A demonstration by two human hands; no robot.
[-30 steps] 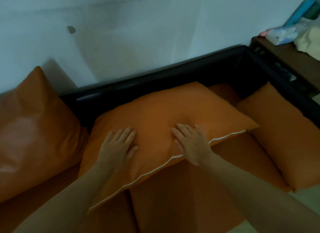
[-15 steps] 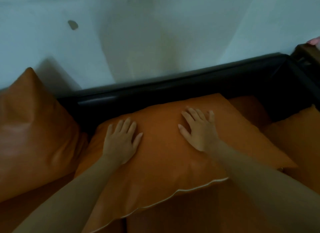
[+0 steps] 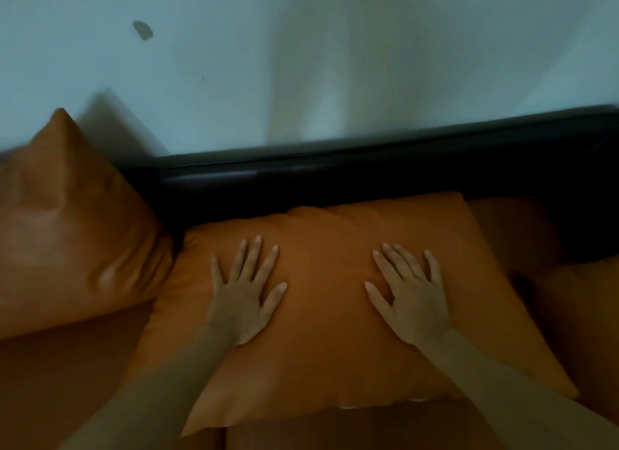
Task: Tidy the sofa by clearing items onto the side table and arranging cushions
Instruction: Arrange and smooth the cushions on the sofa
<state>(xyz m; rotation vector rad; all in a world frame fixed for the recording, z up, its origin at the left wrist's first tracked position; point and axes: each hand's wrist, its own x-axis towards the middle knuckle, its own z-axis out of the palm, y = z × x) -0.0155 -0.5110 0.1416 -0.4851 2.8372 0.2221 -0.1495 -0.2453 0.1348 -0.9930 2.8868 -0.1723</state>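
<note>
Pressing the middle cushion flat with left hand and right hand spread wide, holding nothing, cushion tidying likely partly done.

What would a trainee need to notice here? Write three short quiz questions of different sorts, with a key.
1. True or false: both hands lie flat, fingers spread, on the middle cushion.
2. Which cushion stands propped against the wall: A) the left cushion, B) the middle cushion, C) none?
3. Fill in: the sofa frame behind the cushions is ____ in colour.

Key:
1. True: the left hand and the right hand press it open-palmed.
2. A.
3. Black.
</note>
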